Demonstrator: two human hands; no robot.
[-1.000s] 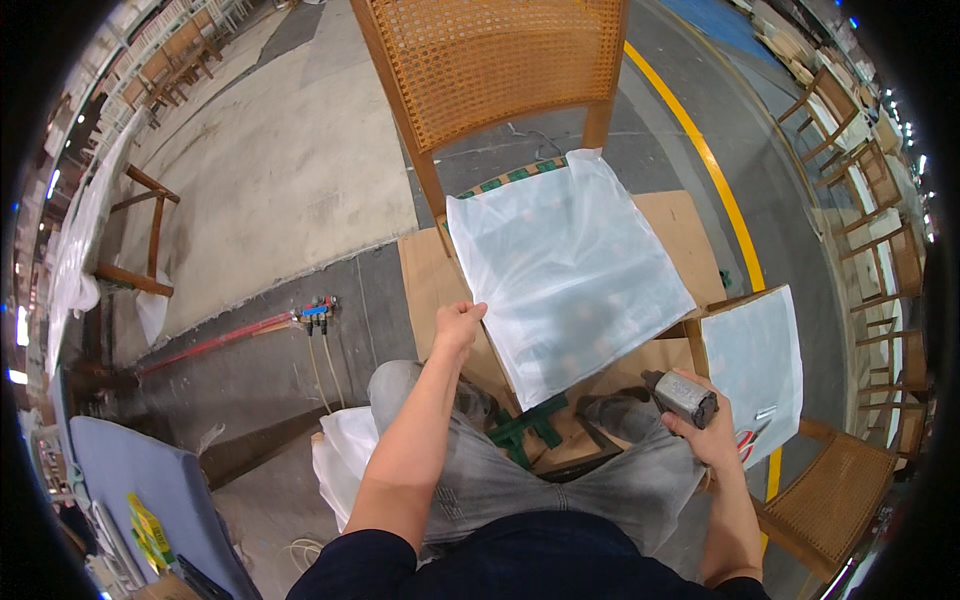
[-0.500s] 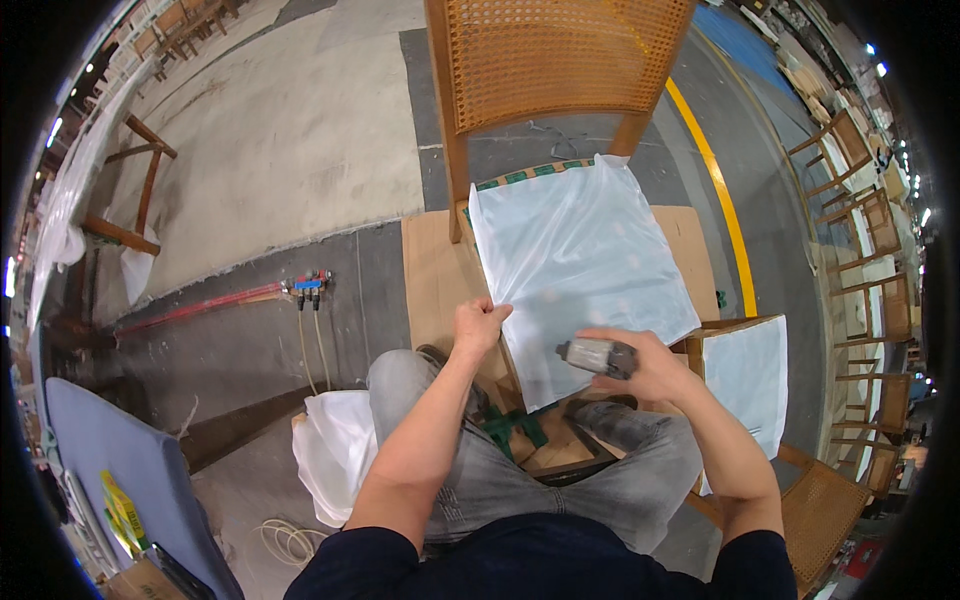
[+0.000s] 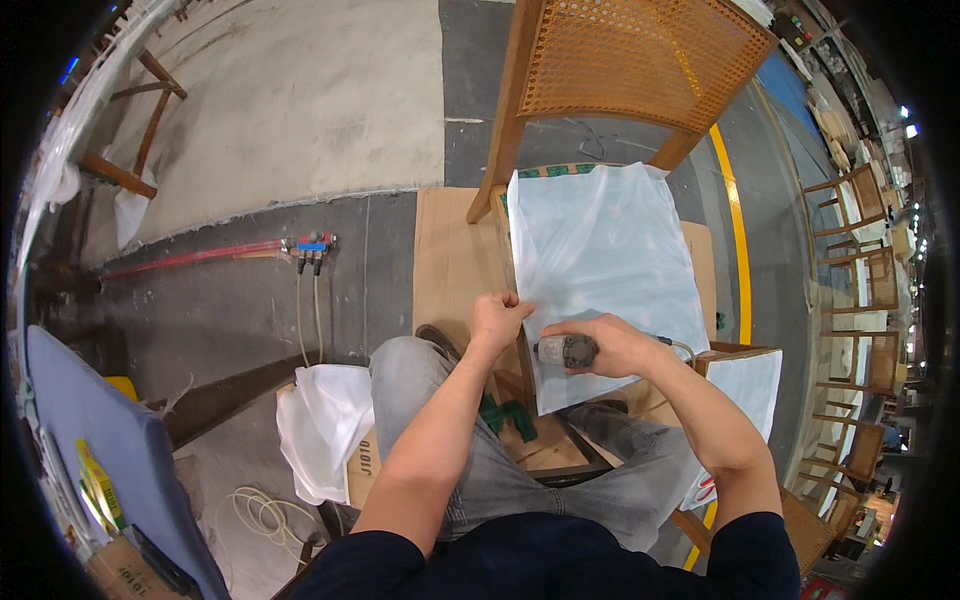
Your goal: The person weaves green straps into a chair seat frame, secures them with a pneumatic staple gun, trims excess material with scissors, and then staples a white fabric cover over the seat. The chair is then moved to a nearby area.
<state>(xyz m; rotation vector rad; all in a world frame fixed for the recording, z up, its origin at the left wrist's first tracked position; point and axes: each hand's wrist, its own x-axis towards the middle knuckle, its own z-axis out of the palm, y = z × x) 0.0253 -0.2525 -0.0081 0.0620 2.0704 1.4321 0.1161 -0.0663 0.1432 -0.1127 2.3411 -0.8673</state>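
Observation:
A wooden chair with a woven cane back [image 3: 640, 70] stands in front of me. White cloth [image 3: 610, 250] is spread over its seat frame, and green webbing [image 3: 570, 171] shows along the far edge. At the cloth's left edge my left hand [image 3: 497, 322] is closed, pinching the fabric against the frame. My right hand [image 3: 615, 347] grips a pneumatic staple gun [image 3: 567, 351], with its nose pointing left toward the cloth's edge, close to my left hand. Whether the nose touches the frame I cannot tell. A thin hose runs from behind the right hand.
Cardboard [image 3: 440, 250] lies under the chair. A second cloth-covered frame [image 3: 745, 395] stands at the right. White fabric [image 3: 325, 430] is piled at my left, by a coiled hose [image 3: 265, 515]. A red air pipe with blue fittings [image 3: 313, 247] and a blue-grey panel [image 3: 110, 450] are further left.
The staple gun has moved left, from over the cloth to near its left edge by my left hand. The chair appears turned and shifted right in view. The left hand still pinches the cloth.

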